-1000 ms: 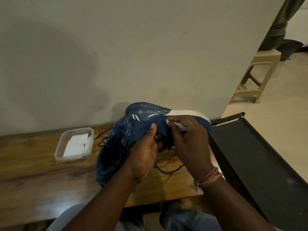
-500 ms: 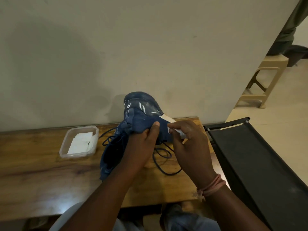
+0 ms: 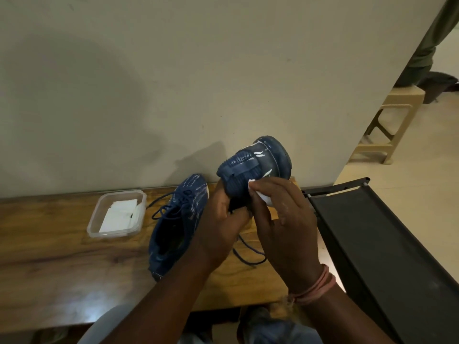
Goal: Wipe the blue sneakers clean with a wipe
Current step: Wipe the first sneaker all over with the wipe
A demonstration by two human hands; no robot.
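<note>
One blue sneaker [image 3: 258, 163] is lifted above the wooden table [image 3: 62, 264], its toe pointing up and away toward the wall. My left hand [image 3: 221, 224] grips it from below at the opening. My right hand [image 3: 280, 219] pinches a white wipe [image 3: 260, 196] against the sneaker's side. The second blue sneaker [image 3: 178, 219] lies on the table to the left of my hands, laces loose, its heel end partly behind my left forearm.
A clear plastic box [image 3: 116, 213] with white wipes sits on the table at the left. A black rack [image 3: 387, 256] stands at the table's right end. A plain wall is right behind. A beige stool [image 3: 390, 127] stands on the floor at the far right.
The held sneaker has been turned from lying sideways to toe pointing up and away. My right hand stays on it with the wipe. The second sneaker has come into fuller view.
</note>
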